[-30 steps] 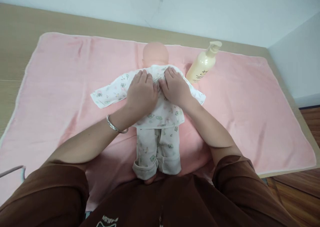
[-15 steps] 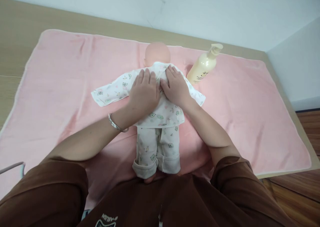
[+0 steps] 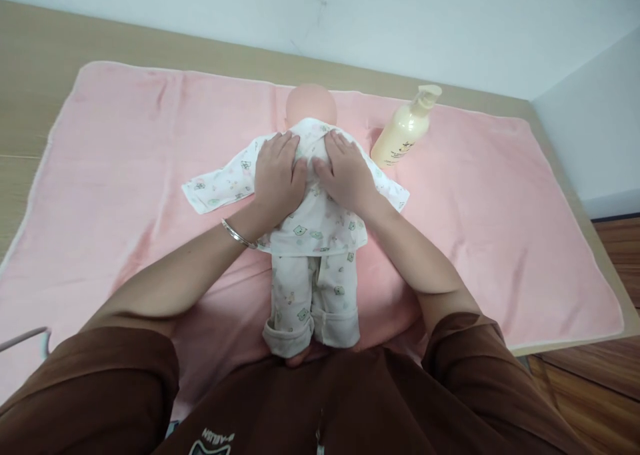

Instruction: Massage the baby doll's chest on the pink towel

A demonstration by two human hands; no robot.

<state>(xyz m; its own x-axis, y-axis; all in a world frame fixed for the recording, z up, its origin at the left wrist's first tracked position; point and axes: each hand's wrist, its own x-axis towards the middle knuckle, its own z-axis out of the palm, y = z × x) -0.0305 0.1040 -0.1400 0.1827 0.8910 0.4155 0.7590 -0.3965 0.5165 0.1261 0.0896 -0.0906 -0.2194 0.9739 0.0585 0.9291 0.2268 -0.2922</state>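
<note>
A baby doll (image 3: 311, 103) lies with the back of its bald head showing, dressed in a white printed top (image 3: 320, 231) and matching trousers (image 3: 291, 288) with turned-up cuffs. My left hand (image 3: 280, 175) rests flat on the left side of the doll's upper back, fingers stretched out toward its shoulder. On the right side of the back lies my right hand (image 3: 347, 173), also flat and open, its thumb pointing inward. A strip of the top shows between the two thumbs. The doll's sleeves spread out to both sides.
A pink mat (image 3: 500, 241) lies under the doll on a wooden table (image 3: 30, 48). To the right of the doll's head, a cream pump bottle (image 3: 404, 131) appears tilted in the view. A white wall (image 3: 425, 28) stands behind the table.
My left hand has shifted slightly left and up, and its thumb now stands out from the fingers. My right hand has moved slightly left. The gap between the hands shows more of the top.
</note>
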